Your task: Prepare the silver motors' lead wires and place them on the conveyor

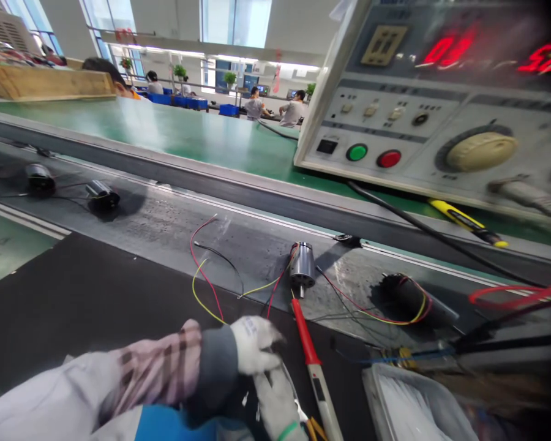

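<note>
Below, two gloved hands (256,344) press together, pinch unseen; one red-handled tool (305,331) lies just beside.

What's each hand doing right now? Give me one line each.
Left hand: gloved, fingers curled; cannot tell if closed or holding anything.
Right hand: gloved, beside an orange-handled tool; cannot tell if holding it.

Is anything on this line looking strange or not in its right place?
Yes: the silver motor stands on the grey belt, its red, yellow and black wires sprawling loose, and the tip of a red-handled tool sits close to its shaft. That looks untidy.
</note>
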Demonstrator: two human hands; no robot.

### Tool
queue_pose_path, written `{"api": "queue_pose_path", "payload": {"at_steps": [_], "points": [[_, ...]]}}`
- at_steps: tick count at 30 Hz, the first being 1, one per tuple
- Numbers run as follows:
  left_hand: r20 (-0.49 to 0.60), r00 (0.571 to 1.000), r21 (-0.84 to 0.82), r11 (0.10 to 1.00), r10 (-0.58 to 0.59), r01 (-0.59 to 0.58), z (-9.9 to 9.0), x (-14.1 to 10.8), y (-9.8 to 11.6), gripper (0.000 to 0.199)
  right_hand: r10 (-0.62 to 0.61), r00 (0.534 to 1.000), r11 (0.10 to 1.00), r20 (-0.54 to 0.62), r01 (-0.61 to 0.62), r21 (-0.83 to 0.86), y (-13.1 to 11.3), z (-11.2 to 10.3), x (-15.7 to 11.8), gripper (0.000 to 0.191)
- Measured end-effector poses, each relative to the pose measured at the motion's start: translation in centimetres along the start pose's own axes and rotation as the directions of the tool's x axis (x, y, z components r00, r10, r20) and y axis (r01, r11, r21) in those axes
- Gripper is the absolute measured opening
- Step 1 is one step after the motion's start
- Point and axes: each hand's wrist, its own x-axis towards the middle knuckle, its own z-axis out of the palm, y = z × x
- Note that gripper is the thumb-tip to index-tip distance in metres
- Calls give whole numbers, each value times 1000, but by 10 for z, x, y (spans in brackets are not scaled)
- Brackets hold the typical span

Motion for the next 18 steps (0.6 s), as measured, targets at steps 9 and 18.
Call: {"api": "queue_pose_path", "payload": {"at_steps": [9,18], "points": [[179,759,76,778,-626,623,-16,-49,-73,31,-58,996,996,71,53,71,-14,3,5,52],[45,854,155,849,-518,506,-33,-33,-34,23,-177,924,891,340,297,-343,-68,11,51,49]]}}
